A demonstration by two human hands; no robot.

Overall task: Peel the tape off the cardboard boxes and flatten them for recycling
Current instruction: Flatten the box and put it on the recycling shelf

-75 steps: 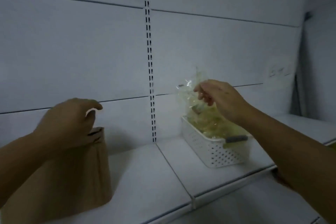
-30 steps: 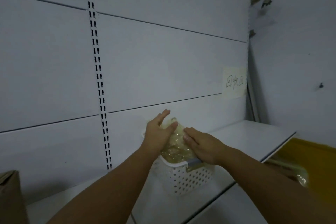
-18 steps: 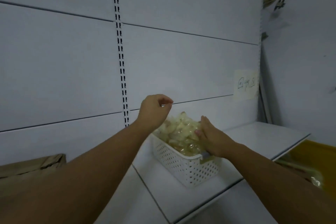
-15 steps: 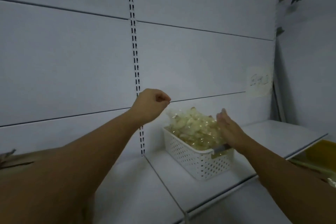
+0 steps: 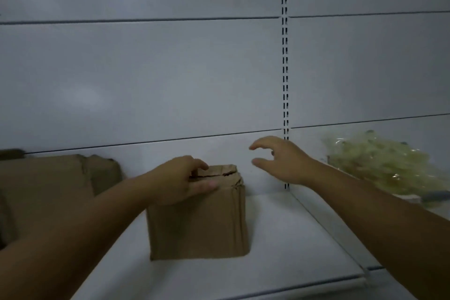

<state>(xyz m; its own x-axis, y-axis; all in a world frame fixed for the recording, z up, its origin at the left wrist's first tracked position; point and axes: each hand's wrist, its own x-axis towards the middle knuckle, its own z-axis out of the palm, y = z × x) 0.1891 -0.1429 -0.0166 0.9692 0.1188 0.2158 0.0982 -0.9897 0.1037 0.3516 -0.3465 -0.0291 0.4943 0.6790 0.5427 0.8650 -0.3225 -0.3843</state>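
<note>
A small brown cardboard box (image 5: 202, 226) stands upright on the white shelf (image 5: 280, 238), its crumpled top flaps nearly closed. My left hand (image 5: 180, 180) grips the box's top left edge, thumb along the front face and fingers over the top. My right hand (image 5: 280, 161) hovers in the air just right of the box top, fingers spread and loosely bent, holding nothing. A pile of crumpled clear tape (image 5: 379, 163) lies heaped at the right edge.
Larger brown cardboard (image 5: 48, 190) leans against the back panel at the left. A slotted upright (image 5: 285, 80) runs down the white back wall. The grey handle of the tape's basket (image 5: 435, 195) shows at the far right.
The view has swung left from the white basket to the small box. My left hand came off the tape pile and took hold of the box top; my right hand left the basket.
</note>
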